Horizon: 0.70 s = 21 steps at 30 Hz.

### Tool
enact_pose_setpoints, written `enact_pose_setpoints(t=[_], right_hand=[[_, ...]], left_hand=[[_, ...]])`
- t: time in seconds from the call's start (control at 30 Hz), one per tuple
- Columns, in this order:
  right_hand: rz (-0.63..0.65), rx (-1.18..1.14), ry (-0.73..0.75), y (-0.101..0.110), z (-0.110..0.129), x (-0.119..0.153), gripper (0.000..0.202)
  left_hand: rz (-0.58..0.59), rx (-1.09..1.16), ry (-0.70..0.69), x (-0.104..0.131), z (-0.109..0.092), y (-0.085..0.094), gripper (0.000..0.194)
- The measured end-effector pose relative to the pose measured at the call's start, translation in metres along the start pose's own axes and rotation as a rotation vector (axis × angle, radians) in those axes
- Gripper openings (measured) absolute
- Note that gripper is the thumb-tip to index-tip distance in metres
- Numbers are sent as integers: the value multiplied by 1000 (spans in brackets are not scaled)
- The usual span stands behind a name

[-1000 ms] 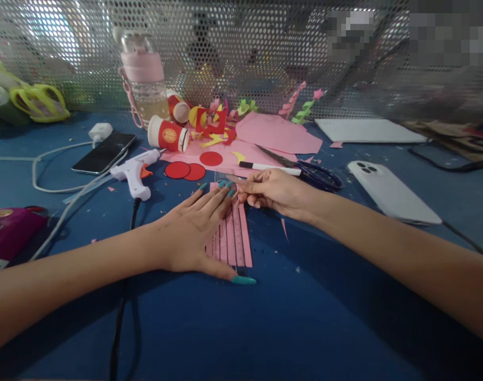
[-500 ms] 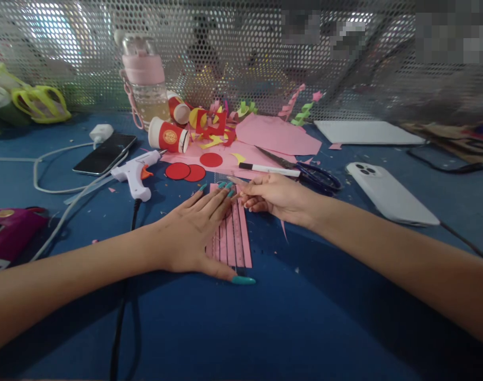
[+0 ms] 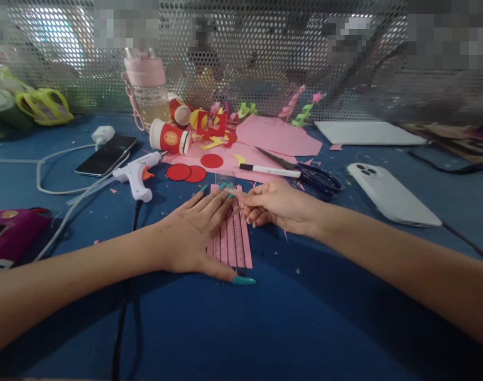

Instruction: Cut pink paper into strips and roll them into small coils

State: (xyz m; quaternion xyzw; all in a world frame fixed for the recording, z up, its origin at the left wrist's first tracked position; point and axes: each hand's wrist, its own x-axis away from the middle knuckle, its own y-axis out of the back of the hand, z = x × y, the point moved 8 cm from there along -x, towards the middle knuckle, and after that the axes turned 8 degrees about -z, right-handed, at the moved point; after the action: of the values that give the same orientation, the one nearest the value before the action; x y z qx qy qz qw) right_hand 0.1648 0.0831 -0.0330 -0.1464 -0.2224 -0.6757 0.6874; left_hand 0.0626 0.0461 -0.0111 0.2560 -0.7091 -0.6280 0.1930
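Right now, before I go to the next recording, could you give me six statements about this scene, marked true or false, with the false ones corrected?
1. The left hand lies spread over dark-lined pink paper. True.
2. The black-capped marker lies beside the scissors. True.
3. The right hand grips the scissors. False: they lie on the blue table, beyond that hand.
4. The white phone lies camera side up. True.
5. The hot glue gun is right of the white phone. False: it is far to its left, near the black phone.
6. All three red discs overlap. False: two overlap; the third lies apart.
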Motion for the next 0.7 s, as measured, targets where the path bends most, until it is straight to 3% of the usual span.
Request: enact_pose_setpoints(t=[0.23, 0.47, 0.53, 0.7], right_hand=[[107, 91, -46, -8, -16, 23, 36], [340, 214, -43, -22, -20, 45, 38], [254, 287, 79, -13, -8, 38, 41], [-115, 534, 565, 18, 34, 20, 45]], left_hand=[[-27, 11, -8, 1, 1, 0, 110], [22, 28, 15, 1, 3, -2, 113], [16, 33, 13, 1, 3, -1, 112], [14, 28, 0, 1, 1, 0, 114]])
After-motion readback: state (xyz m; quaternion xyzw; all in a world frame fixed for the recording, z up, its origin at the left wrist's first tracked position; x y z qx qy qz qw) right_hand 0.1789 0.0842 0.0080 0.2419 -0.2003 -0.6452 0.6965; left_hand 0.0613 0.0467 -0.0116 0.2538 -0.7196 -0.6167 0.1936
